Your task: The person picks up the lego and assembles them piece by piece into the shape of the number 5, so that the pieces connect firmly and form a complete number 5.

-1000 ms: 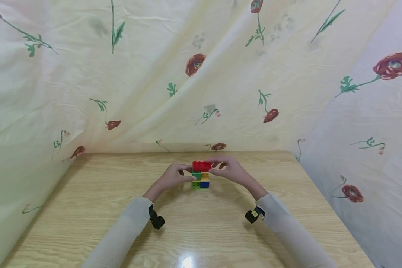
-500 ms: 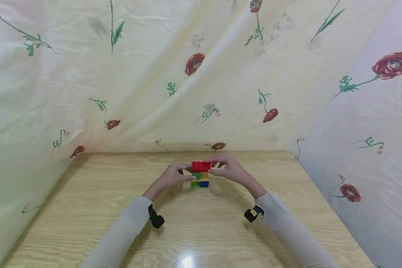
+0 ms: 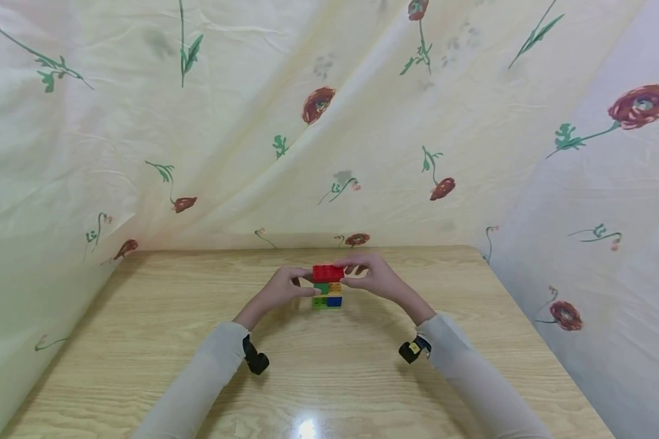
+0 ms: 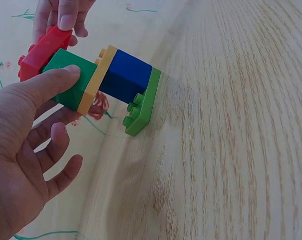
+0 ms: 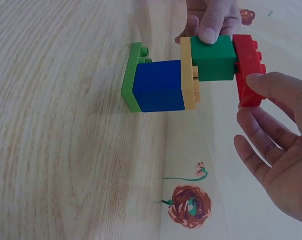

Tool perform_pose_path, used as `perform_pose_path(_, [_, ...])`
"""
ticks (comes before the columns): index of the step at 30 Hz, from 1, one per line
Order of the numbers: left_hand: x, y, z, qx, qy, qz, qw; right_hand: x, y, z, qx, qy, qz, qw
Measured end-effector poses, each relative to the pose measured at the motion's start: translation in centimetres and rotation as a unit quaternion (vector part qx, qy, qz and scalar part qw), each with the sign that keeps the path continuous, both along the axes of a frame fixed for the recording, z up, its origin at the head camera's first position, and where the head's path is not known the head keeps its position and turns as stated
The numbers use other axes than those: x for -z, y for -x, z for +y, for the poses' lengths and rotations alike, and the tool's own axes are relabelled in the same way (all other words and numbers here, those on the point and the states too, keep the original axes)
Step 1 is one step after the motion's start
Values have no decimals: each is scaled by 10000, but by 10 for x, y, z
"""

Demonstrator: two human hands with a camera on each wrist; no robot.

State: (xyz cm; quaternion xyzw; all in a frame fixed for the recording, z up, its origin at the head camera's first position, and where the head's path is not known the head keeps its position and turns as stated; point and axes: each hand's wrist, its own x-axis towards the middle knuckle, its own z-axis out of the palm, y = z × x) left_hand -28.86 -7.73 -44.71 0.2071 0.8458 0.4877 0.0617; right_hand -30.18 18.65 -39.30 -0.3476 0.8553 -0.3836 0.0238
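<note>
A small tower of toy building bricks stands on the wooden table. Its base is a light green plate [image 5: 131, 80], bearing a blue brick [image 5: 158, 87] on one side. Over that lies a yellow-orange plate [image 5: 187, 92], then a green brick [image 4: 73, 96] on the opposite side. A red brick [image 3: 327, 274] tops the tower, overhanging the green one; a narrow gap shows between them in the right wrist view. My left hand [image 3: 282, 288] pinches the green brick, thumb on its near face. My right hand [image 3: 374, 279] pinches the red brick's right end between thumb and fingers.
The light wooden table [image 3: 329, 378] spreads in front of the tower and to both sides. Flower-printed cloth [image 3: 230, 140] hangs behind the table's back edge and along its sides. Each wrist carries a small black camera.
Both hands keep their grips, and the tower looks unchanged. The head view has shifted very slightly. The hanging cloth at the right has moved a little to the left.
</note>
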Motion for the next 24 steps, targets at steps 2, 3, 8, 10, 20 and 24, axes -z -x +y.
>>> perform_pose_path(2, [0, 0, 0, -6, -11, -18, 10000, 0, 0, 0, -6, 4, 8, 10000])
perform_pose_path(3, [0, 0, 0, -7, -18, -25, 10000, 0, 0, 0, -12, 16, 9, 10000])
perform_pose_path(8, [0, -1, 0, 25, -52, 31, 10000, 1, 1, 0, -27, 33, -31, 10000])
perform_pose_path(10, [-1, -1, 0, 42, -59, 66, 10000, 1, 1, 1, -27, 35, -47, 10000])
perform_pose_path(20, [-2, -2, 1, -32, -34, 24, 10000, -1, -1, 2, 57, 2, -28, 10000])
perform_pose_path(24, [-1, -1, 1, -58, -30, 9, 10000, -1, -1, 2, 57, 2, -48, 10000])
